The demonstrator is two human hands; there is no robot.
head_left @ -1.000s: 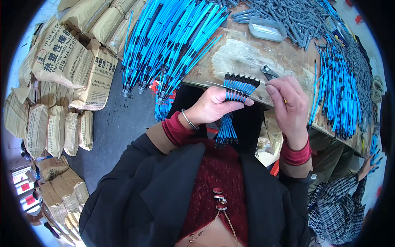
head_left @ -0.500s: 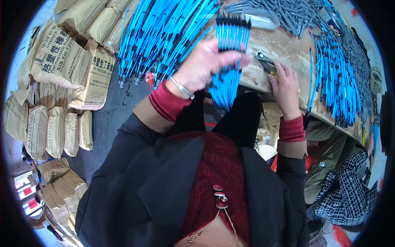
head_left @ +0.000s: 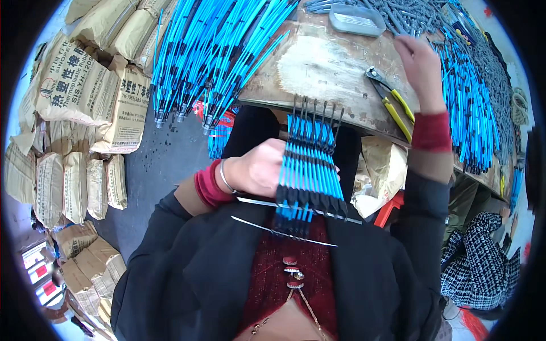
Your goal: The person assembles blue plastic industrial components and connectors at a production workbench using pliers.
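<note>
My left hand (head_left: 263, 170) is closed around a flat row of thin blue tubes (head_left: 310, 170), held close before my body. Black bands run across the row, and dark loop-like ends stick out at the far side. Two thin pale strips cross its near end; the lower strip (head_left: 250, 223) has a second layer of blue and black pieces beside it. My right hand (head_left: 421, 65) is over the tabletop at the near edge of a heap of grey metal pieces (head_left: 406, 23). Its fingers are curled and partly hidden. Yellow-handled pliers (head_left: 392, 102) lie on the wooden table, away from both hands.
Large bunches of blue tubes (head_left: 219, 51) lie at the far left of the table (head_left: 341, 85), and more blue tubes (head_left: 469, 108) at the right. A clear plastic tray (head_left: 357, 21) stands by the grey heap. Paper sacks (head_left: 82, 85) are stacked left. Another person's checked sleeve (head_left: 483, 261) shows at right.
My left hand has drawn the blue row nearer to my body and turned it. My right hand has let go of the pliers and moved up toward the grey heap.
</note>
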